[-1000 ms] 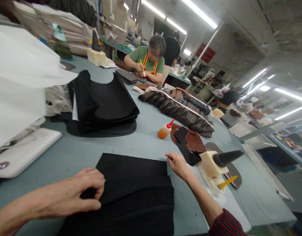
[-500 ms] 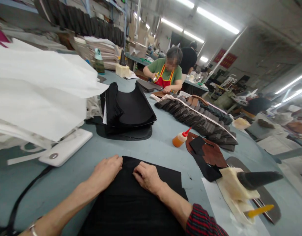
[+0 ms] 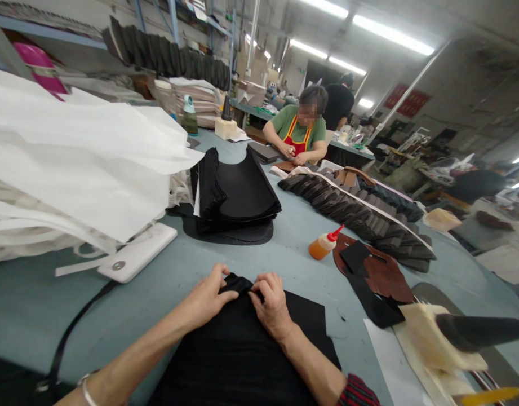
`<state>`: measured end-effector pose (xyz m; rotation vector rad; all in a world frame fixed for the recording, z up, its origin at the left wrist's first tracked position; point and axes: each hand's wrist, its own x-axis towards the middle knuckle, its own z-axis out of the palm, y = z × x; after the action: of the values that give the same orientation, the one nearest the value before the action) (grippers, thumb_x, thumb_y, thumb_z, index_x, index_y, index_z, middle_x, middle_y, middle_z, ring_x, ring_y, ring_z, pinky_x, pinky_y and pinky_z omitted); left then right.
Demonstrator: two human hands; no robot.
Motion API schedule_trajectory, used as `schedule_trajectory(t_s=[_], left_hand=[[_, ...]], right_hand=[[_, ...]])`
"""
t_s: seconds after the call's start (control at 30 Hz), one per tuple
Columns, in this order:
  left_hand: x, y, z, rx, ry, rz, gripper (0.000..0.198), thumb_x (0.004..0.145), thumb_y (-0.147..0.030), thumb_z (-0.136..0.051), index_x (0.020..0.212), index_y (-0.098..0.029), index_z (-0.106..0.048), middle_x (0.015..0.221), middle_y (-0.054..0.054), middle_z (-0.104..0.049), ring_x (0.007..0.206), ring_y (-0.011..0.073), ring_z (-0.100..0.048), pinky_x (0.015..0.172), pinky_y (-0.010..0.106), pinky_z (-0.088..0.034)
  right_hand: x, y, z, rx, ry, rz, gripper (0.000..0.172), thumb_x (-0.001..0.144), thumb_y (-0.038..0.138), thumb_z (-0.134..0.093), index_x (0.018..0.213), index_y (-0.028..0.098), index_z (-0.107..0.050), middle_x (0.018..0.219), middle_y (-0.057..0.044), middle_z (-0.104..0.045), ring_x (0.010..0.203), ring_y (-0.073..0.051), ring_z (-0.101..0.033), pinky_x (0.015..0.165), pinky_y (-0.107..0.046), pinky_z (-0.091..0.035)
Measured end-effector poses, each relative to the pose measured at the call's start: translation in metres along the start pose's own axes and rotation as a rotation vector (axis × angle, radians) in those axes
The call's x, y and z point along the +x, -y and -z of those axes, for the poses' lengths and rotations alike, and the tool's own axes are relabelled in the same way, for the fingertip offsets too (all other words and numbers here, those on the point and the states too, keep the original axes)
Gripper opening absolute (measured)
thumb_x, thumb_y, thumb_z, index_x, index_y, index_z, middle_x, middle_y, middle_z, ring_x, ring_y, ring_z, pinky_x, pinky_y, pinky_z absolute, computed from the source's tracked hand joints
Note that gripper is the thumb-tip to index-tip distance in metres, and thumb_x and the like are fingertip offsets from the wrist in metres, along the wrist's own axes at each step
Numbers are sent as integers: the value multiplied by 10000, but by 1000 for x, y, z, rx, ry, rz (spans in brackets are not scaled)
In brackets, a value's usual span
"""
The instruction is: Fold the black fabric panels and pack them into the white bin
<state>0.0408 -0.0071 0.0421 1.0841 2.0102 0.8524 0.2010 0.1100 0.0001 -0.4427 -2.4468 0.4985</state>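
Observation:
A flat stack of black fabric (image 3: pixel 242 355) lies on the grey-blue table (image 3: pixel 166 276) right in front of me. My left hand (image 3: pixel 206 296) and my right hand (image 3: pixel 273 304) sit close together at its far edge. Both pinch the top layer, which bunches up into a small fold between the fingertips. A silver bracelet shows on my left wrist and a striped red sleeve on my right arm.
An orange glue bottle (image 3: pixel 324 243) stands beyond, beside brown and black leather pieces (image 3: pixel 377 276). A black cone on a cream block (image 3: pixel 449 338) is at right. Stacked black pieces (image 3: pixel 238 197), white sheets (image 3: pixel 73 158) and a white device (image 3: pixel 136 254) lie left. A seated person (image 3: pixel 299 135) works opposite.
My hands have come together from the fabric's sides to its far edge and now pinch it. The view has shifted, so things sit further right and higher.

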Motion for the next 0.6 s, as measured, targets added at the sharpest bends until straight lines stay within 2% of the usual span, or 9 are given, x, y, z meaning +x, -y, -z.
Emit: schedule_trajectory(t_s=[0.07,0.13,0.27,0.37,0.43,0.5,0.53,0.6], left_hand=[[10,3,-5,-264,-26,-13,453,740,-295,-583,1125,-214,-357,772,-42,-619,669,144,-621,636,280,-462],[15,6,-8,-363,-60,-68,407,727,-272,-587,1092,-213,-416,771,-46,-607,701,132,-620,682,283,-486],[8,8,-4,-227,-103,-194,190,785,-296,-556,952,-209,-577,903,4,-667,891,155,-627,868,322,-484],[-3,9,5,-84,-50,-282,169,849,-312,-490,893,-227,-629,926,5,-674,909,154,-610,867,309,-466],[-9,10,9,-28,12,-331,174,864,-308,-477,852,-229,-631,904,1,-665,889,149,-602,843,297,-460],[-11,12,11,-31,68,-337,136,861,-307,-492,840,-226,-600,923,-3,-661,897,147,-600,841,295,-457],[-12,13,12,-49,87,-327,103,853,-305,-508,839,-225,-570,955,-3,-660,920,147,-599,852,297,-456],[-12,14,13,-89,109,-302,81,827,-293,-545,844,-226,-503,1011,-1,-651,962,149,-593,873,304,-455]], right_hand=[[0,-1,-1,-5,-21,-6,80,841,131,-586,802,189,-546,868,-41,-566,836,-189,-480,762,-339,-377],[0,-1,-1,-31,-35,-6,109,826,130,-599,760,191,-537,855,-39,-556,828,-191,-472,747,-334,-366],[0,-1,-3,-92,-49,-4,167,809,120,-602,693,193,-506,798,-28,-524,789,-189,-451,707,-322,-336],[1,0,-2,-92,-35,-18,149,792,89,-575,712,193,-503,799,-27,-527,788,-191,-453,713,-325,-338],[1,0,0,-41,-17,-11,135,771,78,-565,853,183,-540,910,-56,-568,866,-208,-482,764,-343,-364],[0,0,1,16,16,16,280,758,77,-564,1022,166,-534,1011,-81,-590,944,-221,-503,828,-366,-376],[0,-1,1,33,40,33,319,759,80,-563,1064,165,-526,1014,-78,-602,946,-219,-513,845,-372,-374],[0,-3,1,47,76,49,292,778,97,-560,1058,177,-534,926,-50,-626,872,-201,-537,842,-369,-364]])
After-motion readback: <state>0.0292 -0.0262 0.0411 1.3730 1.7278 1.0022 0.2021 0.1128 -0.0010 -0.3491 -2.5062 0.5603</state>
